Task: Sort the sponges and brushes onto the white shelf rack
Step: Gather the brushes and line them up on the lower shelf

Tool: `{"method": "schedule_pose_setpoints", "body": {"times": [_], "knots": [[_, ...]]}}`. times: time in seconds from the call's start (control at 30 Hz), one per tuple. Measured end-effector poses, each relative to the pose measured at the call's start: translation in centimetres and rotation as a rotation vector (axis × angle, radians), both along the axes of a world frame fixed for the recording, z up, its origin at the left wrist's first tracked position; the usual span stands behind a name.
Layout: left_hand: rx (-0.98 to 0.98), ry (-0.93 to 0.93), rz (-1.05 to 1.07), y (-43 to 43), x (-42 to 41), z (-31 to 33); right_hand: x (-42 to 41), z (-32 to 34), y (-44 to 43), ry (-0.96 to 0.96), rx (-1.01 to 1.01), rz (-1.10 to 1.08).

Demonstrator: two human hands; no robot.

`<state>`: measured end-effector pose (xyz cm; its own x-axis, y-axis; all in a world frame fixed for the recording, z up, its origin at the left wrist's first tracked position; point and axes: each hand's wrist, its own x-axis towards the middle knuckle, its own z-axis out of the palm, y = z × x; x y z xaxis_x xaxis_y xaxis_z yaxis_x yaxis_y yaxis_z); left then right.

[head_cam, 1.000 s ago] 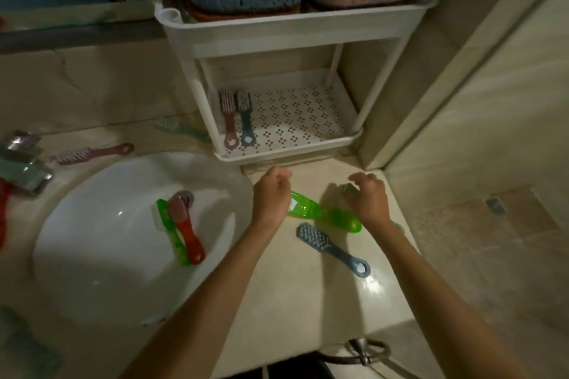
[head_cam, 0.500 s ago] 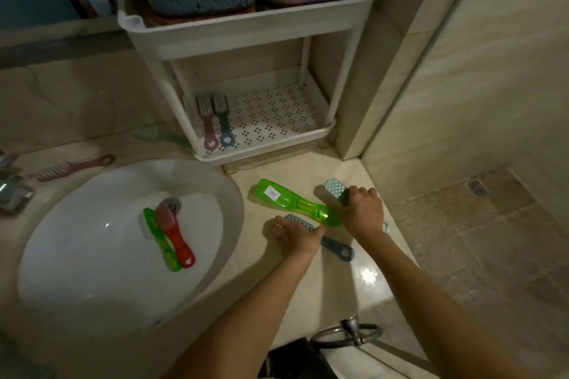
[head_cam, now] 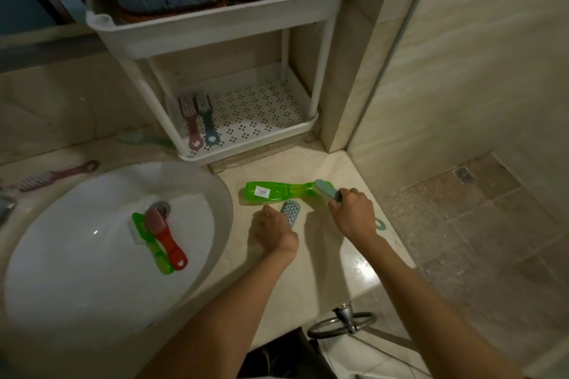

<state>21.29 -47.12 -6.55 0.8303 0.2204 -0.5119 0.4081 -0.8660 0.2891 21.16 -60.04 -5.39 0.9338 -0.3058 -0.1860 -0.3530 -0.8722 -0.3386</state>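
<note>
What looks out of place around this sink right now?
Two brushes, a green one and a red one, lie inside the sink basin by the drain, not on the white shelf rack. A pink brush lies loose on the counter behind the basin.

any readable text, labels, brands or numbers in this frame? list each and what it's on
Nothing can be read.
White sticker on the green brush lying on the counter: print too small and blurred to read.
No other text shows on the white shelf rack, sponges or other brushes.

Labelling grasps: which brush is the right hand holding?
The teal brush, lying across the green brush, in the right hand. Other brushes lie elsewhere.
</note>
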Motion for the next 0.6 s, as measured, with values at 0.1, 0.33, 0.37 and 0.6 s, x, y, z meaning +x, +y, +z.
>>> {"method": "schedule_pose_setpoints", "body": {"times": [0.1,0.33,0.37,0.6], "knots": [[-0.020,0.020,0.017,1.8,-0.3,0.6,0.3,0.4,1.3,-0.022,0.153,-0.022],[-0.294,-0.133,0.204,6.0,1.0,4.0,1.7,0.9,3.7,-0.035,0.627,-0.123],[-0.333,-0.158,0.239,6.5,1.4,4.6,2.0,1.3,4.2,-0.041,0.662,-0.113],[-0.620,-0.313,0.382,9.5,6.1,8.7,6.2,3.7,8.1,-0.093,0.804,-0.016]]}}
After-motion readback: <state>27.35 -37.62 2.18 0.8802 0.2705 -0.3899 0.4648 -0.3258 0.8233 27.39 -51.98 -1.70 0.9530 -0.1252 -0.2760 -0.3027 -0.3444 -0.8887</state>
